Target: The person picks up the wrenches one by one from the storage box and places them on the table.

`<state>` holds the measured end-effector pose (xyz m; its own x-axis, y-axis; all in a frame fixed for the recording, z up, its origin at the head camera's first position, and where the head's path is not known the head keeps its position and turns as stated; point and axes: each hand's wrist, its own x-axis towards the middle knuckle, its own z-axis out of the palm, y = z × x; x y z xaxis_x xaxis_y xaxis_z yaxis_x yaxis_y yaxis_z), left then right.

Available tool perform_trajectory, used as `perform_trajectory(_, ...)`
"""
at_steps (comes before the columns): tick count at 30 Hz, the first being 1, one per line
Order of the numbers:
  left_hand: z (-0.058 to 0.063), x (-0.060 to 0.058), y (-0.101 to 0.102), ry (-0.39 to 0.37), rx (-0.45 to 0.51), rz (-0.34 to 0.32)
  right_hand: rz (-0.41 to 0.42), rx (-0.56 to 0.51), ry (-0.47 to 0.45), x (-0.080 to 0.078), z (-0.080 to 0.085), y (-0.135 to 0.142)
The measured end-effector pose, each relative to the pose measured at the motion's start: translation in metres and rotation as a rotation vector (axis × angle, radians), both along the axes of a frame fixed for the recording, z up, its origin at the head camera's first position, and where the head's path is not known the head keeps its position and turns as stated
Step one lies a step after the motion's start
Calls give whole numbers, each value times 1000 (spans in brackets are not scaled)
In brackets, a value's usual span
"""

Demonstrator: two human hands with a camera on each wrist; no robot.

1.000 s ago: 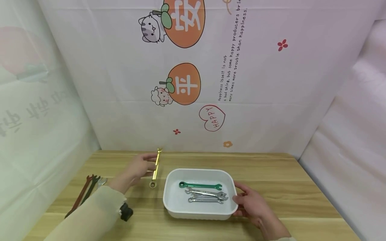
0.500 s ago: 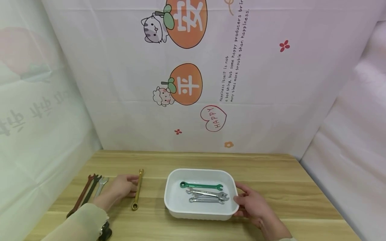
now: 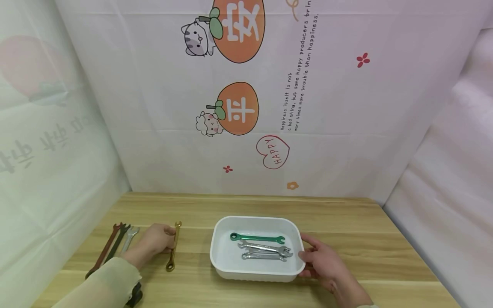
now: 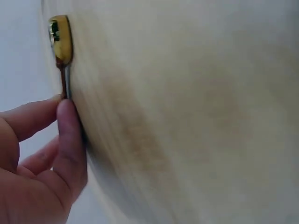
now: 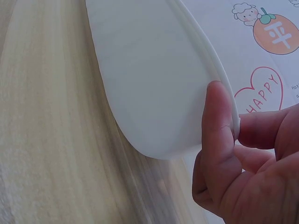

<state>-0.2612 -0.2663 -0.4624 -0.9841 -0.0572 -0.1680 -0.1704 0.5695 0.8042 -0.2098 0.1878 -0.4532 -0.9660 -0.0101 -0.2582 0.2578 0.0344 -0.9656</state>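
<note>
My left hand pinches a gold ratcheting combination wrench by its shaft, close over the wooden table. The wrench's ring end points toward me, its open jaw toward the back wall; in the left wrist view thumb and fingertips meet on the thin shaft. On the other side, my right hand grips the right end of a white plastic tub, thumb and fingers on either side of its rim. Inside the tub lie a green wrench and several silver wrenches, mostly side by side.
Left of my left hand, a dark red wrench, a black wrench and a silver wrench lie in a row, partly covered by my sleeve. White printed sheets rise behind the table and at both sides.
My left hand has carried the gold wrench left and toward me, lowering it beside the row of wrenches. My right hand and the tub have stayed in place.
</note>
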Motion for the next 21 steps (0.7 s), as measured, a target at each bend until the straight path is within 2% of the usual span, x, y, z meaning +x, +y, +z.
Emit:
perform_trajectory(2, 6, 0, 1, -3, -8, 2, 0, 0, 0, 0, -1, 0)
perform_trajectory(3, 9, 1, 2, -10, 25, 10, 4, -1, 0, -1, -1, 1)
perform_trajectory(6, 15, 2, 5, -63, 188, 45, 16, -9, -2, 0, -1, 2)
perform_trajectory(9, 13, 5, 9, -150, 341, 65, 32, -18, 0, 0, 0, 2)
perform_trajectory(12, 9, 9, 6, -189, 328, 22, 33, -20, 0, 0, 1, 2)
perform_trajectory(15, 7, 15, -2, -182, 299, -1, 37, -21, -1, 0, 1, 2)
perform_trajectory(21, 8, 27, -32, -185, 289, -18, 27, -17, -4, 0, 0, 2)
